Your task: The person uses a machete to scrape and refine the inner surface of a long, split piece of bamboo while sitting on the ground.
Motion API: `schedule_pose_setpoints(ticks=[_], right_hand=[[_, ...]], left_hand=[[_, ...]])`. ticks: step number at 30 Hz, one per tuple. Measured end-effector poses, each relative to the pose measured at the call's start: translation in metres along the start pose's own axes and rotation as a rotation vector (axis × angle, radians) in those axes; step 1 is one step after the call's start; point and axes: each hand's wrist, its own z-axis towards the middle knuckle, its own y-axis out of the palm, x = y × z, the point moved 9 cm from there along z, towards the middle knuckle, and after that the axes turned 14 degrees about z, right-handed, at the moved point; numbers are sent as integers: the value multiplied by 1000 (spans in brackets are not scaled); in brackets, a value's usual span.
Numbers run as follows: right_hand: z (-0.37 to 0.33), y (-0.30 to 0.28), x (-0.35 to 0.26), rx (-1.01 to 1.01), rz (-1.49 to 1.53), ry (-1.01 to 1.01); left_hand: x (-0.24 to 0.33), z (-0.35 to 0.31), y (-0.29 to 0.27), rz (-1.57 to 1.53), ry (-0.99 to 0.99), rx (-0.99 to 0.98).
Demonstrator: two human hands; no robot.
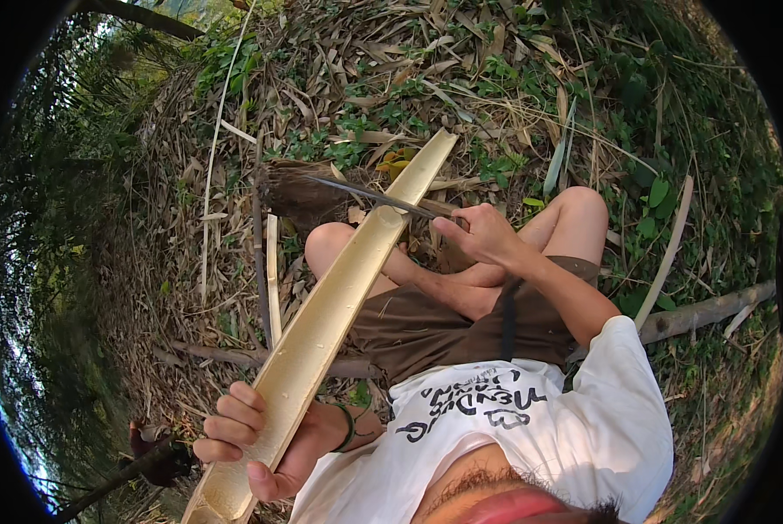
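So this is someone sitting cross-legged on a slope of dry leaves, working with a long split piece of bamboo point(309, 341). It runs on a diagonal across the left side of the body, from low down beside the left shoulder to out past the knees, hollow side up like a little gutter. Left hand point(267, 441) is gripping it near the bottom end, thumb on one edge and fingers curled round the other, with a green band point(350, 428) on that wrist. Right hand point(480, 234) is closed around the handle end of a long, thin knife point(348, 188), which you can barely see because the fist covers most of it. The blade points left and lies across the bamboo right by the pale node wall point(386, 218) toward the far end; can't tell if it's actually biting in or just over it. The tip reaches over a rough brown chunk of wood point(300, 188) just beside the bamboo. Clothes-wise it's brown shorts point(444, 332) and a white T-shirt point(618, 393) with black lettering. There's a thin pale strip point(274, 279) on the ground to the left, and a long pole point(706, 314) lying off to the right.
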Motion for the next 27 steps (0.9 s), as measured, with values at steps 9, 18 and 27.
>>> schedule_pose_setpoints(ticks=[9,18,27], right_hand=[[-17,-26,36,73,-34,154],[-33,-7,17,32,-32,35],[-8,-14,28,-1,12,138]], left_hand=[[6,-17,3,-111,4,-18],[22,-29,20,30,98,-85],[19,-25,18,37,76,-97]])
